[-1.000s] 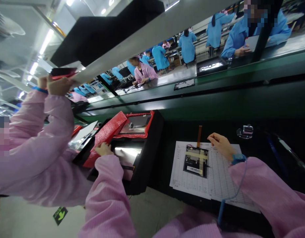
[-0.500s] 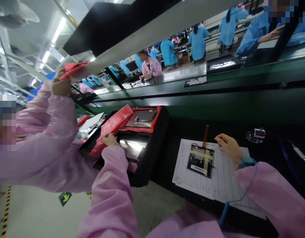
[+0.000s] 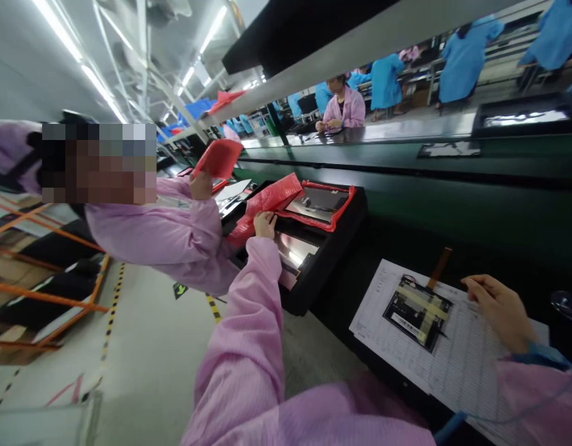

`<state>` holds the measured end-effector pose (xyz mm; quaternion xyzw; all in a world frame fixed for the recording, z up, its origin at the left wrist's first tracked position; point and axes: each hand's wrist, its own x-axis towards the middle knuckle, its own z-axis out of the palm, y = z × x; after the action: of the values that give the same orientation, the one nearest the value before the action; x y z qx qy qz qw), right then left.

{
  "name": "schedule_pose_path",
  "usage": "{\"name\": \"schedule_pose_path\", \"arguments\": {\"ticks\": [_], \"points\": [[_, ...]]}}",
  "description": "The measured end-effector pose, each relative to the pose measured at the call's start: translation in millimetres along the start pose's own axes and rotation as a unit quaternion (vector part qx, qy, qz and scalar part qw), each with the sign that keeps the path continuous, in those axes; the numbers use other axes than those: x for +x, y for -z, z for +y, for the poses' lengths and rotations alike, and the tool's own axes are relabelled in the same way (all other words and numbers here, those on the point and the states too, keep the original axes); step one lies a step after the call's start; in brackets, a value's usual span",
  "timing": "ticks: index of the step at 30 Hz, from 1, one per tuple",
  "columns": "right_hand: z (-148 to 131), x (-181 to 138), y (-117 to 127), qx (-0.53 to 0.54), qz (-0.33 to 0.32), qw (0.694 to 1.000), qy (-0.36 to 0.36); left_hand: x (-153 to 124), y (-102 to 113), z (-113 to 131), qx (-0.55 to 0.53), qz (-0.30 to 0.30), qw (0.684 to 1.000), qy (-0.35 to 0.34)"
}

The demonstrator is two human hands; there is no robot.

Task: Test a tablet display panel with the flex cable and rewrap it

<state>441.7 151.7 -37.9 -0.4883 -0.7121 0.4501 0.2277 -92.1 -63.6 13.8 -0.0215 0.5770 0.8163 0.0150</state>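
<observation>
My left hand [image 3: 265,224] reaches to the black tray [image 3: 344,248]; its fingers are closed at the edge of a red bubble-wrap bag [image 3: 279,193]. Beside it in the tray lies a shiny flat panel [image 3: 295,249], and behind that a grey panel [image 3: 319,203] rests on red wrap. My right hand [image 3: 497,306], in a blue wrist strap, hovers over printed sheets [image 3: 374,313] with its fingers curled together and nothing visible in them. Left of it on the sheets lies a black device module [image 3: 418,310] with yellow tape and an orange flex cable [image 3: 439,267].
A co-worker in pink [image 3: 160,238] stands close on my left, holding a red bubble-wrap bag [image 3: 219,158]. A shelf [image 3: 341,43] crosses overhead. Behind the bench runs a green ledge [image 3: 406,198]. A clear shiny object [image 3: 567,305] lies at the far right.
My view has swung left, so the bench sits further right. The co-worker's hand has come down from the shelf with a red bag; another red piece shows on the shelf.
</observation>
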Motion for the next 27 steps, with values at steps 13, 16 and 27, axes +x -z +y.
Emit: {"name": "schedule_pose_path", "arguments": {"ticks": [13,16,27], "points": [[-3.5,2.0,-4.3,-0.020,-0.005,0.992,-0.123,9.0,3.1,-7.8,-0.034,-0.029,0.999,0.023],[-0.4,3.5,-4.9,-0.030,-0.005,0.993,-0.116,9.4,2.3,-8.6,-0.022,-0.021,0.999,0.023],[-5.4,-2.1,-1.6,-0.005,-0.017,0.996,-0.089,8.9,7.5,-6.2,0.048,0.035,0.998,0.025]]}}
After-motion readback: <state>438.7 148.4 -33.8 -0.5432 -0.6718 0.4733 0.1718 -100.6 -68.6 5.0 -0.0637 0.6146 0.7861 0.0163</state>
